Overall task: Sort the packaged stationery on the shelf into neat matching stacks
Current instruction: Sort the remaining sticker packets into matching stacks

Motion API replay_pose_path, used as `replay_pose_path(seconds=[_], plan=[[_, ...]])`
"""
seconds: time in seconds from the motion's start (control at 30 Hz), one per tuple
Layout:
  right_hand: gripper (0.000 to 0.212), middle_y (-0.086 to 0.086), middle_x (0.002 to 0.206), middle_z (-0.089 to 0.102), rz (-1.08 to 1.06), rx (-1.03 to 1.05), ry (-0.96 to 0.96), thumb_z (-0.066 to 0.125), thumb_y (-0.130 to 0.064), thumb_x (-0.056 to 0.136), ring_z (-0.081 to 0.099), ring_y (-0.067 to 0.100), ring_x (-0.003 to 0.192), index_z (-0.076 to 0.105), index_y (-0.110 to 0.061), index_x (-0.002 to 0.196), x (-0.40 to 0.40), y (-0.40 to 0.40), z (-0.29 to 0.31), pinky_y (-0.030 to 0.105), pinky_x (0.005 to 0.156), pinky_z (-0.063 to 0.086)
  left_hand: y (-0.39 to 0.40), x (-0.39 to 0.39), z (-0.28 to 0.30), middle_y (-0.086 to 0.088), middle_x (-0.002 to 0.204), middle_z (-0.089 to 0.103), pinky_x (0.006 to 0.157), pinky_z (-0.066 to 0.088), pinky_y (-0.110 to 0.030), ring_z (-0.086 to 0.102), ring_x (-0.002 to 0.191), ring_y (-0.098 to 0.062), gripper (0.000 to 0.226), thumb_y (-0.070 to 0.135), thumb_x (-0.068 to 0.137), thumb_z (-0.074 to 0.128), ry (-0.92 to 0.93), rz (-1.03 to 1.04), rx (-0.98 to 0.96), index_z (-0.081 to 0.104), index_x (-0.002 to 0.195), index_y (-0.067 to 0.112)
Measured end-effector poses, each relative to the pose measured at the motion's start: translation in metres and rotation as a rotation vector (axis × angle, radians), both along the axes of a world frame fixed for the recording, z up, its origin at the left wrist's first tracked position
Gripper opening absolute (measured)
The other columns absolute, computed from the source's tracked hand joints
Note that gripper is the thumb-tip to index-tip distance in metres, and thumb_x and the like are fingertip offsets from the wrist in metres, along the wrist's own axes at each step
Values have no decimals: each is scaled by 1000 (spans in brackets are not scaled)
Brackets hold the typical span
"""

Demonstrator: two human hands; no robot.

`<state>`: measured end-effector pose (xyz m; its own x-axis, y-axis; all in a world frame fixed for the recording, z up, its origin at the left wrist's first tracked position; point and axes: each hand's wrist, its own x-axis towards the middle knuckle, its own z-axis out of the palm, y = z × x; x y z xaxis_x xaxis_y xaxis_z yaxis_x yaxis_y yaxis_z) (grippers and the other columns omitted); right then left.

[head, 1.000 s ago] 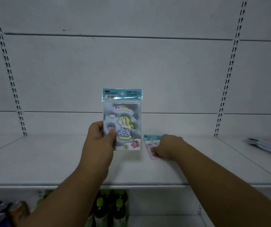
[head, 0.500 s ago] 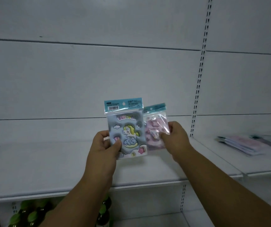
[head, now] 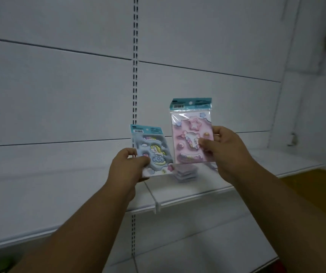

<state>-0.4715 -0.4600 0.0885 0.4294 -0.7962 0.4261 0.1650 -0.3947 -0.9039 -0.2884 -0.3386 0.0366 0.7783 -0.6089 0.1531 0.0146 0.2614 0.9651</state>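
Judging by frame centre, sorting was only begun: a blue pack (head: pixel 154 154) was pinched in the left hand (head: pixel 127 166), a pink pack (head: pixel 192 137) in the right hand (head: pixel 226 149), above one small stack (head: pixel 185 173) on the shelf (head: pixel 177 196).

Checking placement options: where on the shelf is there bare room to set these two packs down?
Bare shelf runs left of the left hand, and right of the right hand toward the wall. It is crowded between the hands, where a small stack lies.
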Motion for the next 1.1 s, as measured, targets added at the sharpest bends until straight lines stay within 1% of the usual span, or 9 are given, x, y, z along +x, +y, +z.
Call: replay_pose_path(seconds=[0.13, 0.27, 0.4, 0.5, 0.63, 0.77, 0.9, 1.0, 1.1], plan=[[10, 11, 97, 75, -51, -1, -20, 63, -9, 89, 74, 26, 82, 64, -18, 93, -41, -61, 7, 46, 78, 59, -69, -35, 10, -18, 90, 73, 50, 59, -34, 75, 66, -26, 22, 0, 80, 74, 8, -90, 73, 60, 96, 5], [9, 12, 96, 74, -105, -12, -17, 61, -12, 91, 73, 30, 84, 65, -20, 89, -59, -114, 7, 50, 80, 59, -136, -55, 12, -17, 86, 74, 61, 63, -45, 75, 67, -27, 20, 7, 79, 77, -75, -120, 137, 62, 92, 5], [10, 9, 97, 73, -149, 0, -27, 61, -13, 92, 72, 30, 85, 64, -22, 90, -69, -156, 2, 48, 79, 59, -203, -70, 14, -17, 81, 73, 51, 60, -35, 74, 61, -25, 14, 6, 80, 76, -98, -208, 176, 63, 84, 5], [13, 10, 94, 74, -169, 10, -25, 62, -9, 90, 70, 36, 89, 65, -22, 89, -74, -183, 3, 52, 81, 58, -248, -78, 12, -17, 81, 73, 60, 63, -41, 74, 65, -27, 13, 6, 79, 77, -87, -264, 252, 64, 81, 6], [11, 15, 94, 73, -166, 38, -44, 63, -7, 89, 69, 40, 92, 67, -17, 93, -81, -223, 3, 54, 81, 57, -299, -85, 4, -18, 88, 71, 75, 61, -46, 73, 78, -31, 26, 13, 76, 81, -121, -228, 374, 65, 93, 2], [13, 9, 88, 76, -86, 47, -35, 62, -5, 89, 74, 29, 82, 67, -17, 88, -80, -266, -4, 43, 73, 61, -330, -86, -7, -17, 93, 70, 77, 61, -42, 71, 84, -30, 35, 13, 76, 79, -200, -176, 507, 62, 103, -2], [12, 7, 82, 77, 26, 98, -41, 63, -3, 87, 75, 21, 75, 68, -14, 87, -68, -305, -9, 32, 64, 61, -338, -84, -14, -16, 86, 70, 66, 63, -39, 71, 73, -29, 28, 12, 76, 74, -394, -76, 707, 62, 96, -3], [11, 11, 88, 76, 127, 141, -29, 66, -3, 85, 75, 23, 77, 67, -12, 90, -56, -327, -16, 36, 67, 61, -337, -84, -11, -10, 64, 67, 45, 55, -27, 62, 44, -22, 28, 26, 70, 79, -537, 18, 924, 60, 77, 7], [11, 11, 88, 76, 203, 161, 13, 66, -3, 84, 75, 25, 76, 67, -12, 90, -47, -341, -25, 38, 68, 61, -337, -78, -4, -6, 65, 65, 45, 50, -22, 62, 48, -20, 32, 34, 77, 75, -673, 127, 1030, 60, 75, 6]])
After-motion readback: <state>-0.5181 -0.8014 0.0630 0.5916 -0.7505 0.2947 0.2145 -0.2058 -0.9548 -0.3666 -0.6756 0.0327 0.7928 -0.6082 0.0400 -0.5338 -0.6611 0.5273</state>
